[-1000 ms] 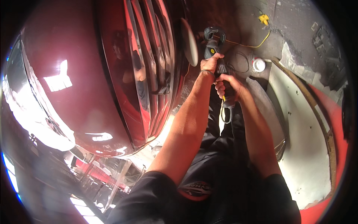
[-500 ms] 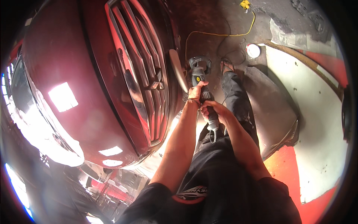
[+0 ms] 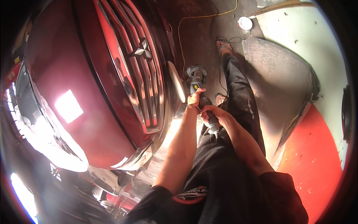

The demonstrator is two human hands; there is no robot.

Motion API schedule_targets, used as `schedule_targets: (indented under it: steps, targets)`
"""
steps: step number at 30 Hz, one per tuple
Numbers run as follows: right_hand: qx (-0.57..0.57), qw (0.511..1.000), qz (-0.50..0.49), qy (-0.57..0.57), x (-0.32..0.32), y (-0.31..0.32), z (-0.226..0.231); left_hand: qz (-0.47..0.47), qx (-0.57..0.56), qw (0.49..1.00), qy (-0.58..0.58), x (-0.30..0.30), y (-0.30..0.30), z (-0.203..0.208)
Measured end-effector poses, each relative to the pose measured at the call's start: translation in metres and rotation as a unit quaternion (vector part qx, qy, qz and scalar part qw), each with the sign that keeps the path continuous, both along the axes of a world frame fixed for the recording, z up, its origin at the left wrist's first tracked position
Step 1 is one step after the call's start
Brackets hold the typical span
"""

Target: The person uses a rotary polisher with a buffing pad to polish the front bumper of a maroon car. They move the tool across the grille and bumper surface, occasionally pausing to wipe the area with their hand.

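Note:
Both of my hands are on a grey and black electric polisher (image 3: 194, 77) with a loop handle at its head. My left hand (image 3: 193, 98) is wrapped round the body just behind the head. Farther back, my right hand (image 3: 215, 114) grips the rear of the body. The tool's head points away from me, beside the front bumper of a dark red car (image 3: 108, 71). Any pad or disc under the head is hidden. A dark cord (image 3: 220, 74) runs by my leg.
The car's chrome-barred grille (image 3: 140, 74) stands close on the left. To the right lean a grey curved panel (image 3: 276, 74), a white panel (image 3: 309, 44) and a red surface (image 3: 317, 142). A yellow cord (image 3: 201, 17) and a round white lid-like thing (image 3: 245, 23) lie ahead.
My view has shifted, so the floor things and panels sit differently in it. A second foot now shows beside the tool. Both hands keep their hold on the polisher.

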State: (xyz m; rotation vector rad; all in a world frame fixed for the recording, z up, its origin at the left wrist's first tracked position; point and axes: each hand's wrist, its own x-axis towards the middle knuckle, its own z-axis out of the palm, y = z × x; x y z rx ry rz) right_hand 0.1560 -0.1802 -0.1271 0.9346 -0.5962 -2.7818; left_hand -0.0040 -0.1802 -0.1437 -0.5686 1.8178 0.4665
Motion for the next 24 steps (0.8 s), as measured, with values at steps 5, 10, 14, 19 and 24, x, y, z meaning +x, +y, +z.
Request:
schedule_targets:
  steps: [5,10,14,19,24]
  targets:
    - [-0.010,0.999,-0.050,0.006,0.004,-0.056,-0.012,-0.042,-0.014,0.998,0.051,0.012,-0.030,0.006]
    - [0.009,0.997,-0.078,0.022,0.001,-0.052,-0.007,-0.060,0.013,0.998,0.025,0.007,-0.019,0.021]
    - [0.050,0.996,-0.064,-0.022,-0.019,-0.029,0.025,-0.031,0.067,0.997,-0.008,-0.018,-0.020,0.006]
    - [0.228,0.963,-0.021,-0.139,-0.073,-0.041,0.023,0.028,0.134,0.976,-0.168,-0.056,-0.002,0.033]
    - [0.314,0.917,0.029,-0.243,-0.092,-0.026,0.023,0.072,0.219,0.936,-0.266,-0.080,-0.002,0.002]
